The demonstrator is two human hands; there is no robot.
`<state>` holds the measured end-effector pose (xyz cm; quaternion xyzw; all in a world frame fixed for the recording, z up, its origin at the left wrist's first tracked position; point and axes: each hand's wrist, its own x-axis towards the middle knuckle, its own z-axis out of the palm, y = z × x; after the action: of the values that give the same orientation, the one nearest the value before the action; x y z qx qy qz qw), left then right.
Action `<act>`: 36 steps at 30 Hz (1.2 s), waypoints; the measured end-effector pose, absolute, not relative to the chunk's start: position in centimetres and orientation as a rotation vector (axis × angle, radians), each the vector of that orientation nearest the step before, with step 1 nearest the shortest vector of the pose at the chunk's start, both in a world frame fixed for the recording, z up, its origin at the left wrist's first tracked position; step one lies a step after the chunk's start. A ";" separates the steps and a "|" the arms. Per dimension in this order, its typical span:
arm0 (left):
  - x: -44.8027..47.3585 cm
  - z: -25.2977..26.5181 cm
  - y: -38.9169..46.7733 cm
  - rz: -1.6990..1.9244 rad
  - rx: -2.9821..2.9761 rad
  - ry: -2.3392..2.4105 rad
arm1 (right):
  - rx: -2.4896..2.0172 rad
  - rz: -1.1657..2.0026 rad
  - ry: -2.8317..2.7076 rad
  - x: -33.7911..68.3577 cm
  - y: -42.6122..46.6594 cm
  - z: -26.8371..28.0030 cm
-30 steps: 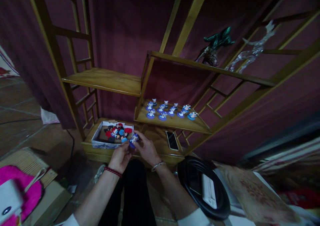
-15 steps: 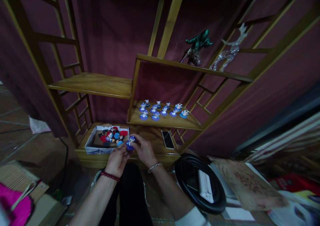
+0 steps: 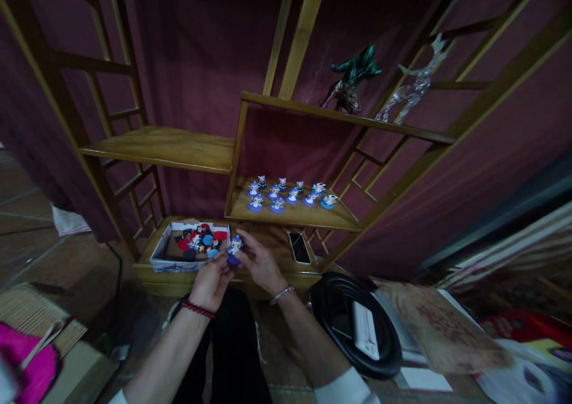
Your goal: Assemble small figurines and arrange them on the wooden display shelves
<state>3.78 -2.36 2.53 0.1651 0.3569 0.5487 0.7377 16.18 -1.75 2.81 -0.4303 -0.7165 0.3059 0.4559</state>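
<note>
A small purple figurine [image 3: 235,250] on a round base is held upright between both hands, in front of the lower shelf. My left hand [image 3: 213,280] grips its base from the left, with the fingers closed. From the right, my right hand [image 3: 259,262] pinches it, fingers curved around its side. Just left of the hands is a shallow open box [image 3: 163,266] with red, blue and black figurines [image 3: 203,240] lying jumbled inside. On the shelf [image 3: 313,220] above, several similar purple figurines [image 3: 277,205] stand in rows, with small dark ones behind and blue-based ones at the right.
A phone [image 3: 299,248] lies right of my hands. Higher up stand a green figure statue [image 3: 355,79] and a clear deer ornament [image 3: 413,88]. A round black stool [image 3: 388,344] carrying a white object is beside my right forearm. A cardboard box [image 3: 84,374] is at lower left.
The figurine has been turned more upright, facing me. The right hand's fingers have lifted and opened slightly around it. The view has shifted a little.
</note>
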 end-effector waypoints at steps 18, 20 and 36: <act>3.1 2.3 -2.5 1.199 0.356 0.812 | -1.080 0.767 -1.762 15.7 -0.9 2.2; 2.7 2.3 -2.6 1.202 0.355 0.806 | -1.096 0.761 -1.773 15.4 -1.0 2.5; -0.4 2.3 -2.9 1.261 0.358 0.648 | -1.112 0.823 -1.859 13.3 -0.6 4.3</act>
<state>-0.35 -2.87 2.30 0.1635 0.2961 0.5758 0.7443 13.33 -0.64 4.28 -0.4395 -0.7350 0.3255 0.4007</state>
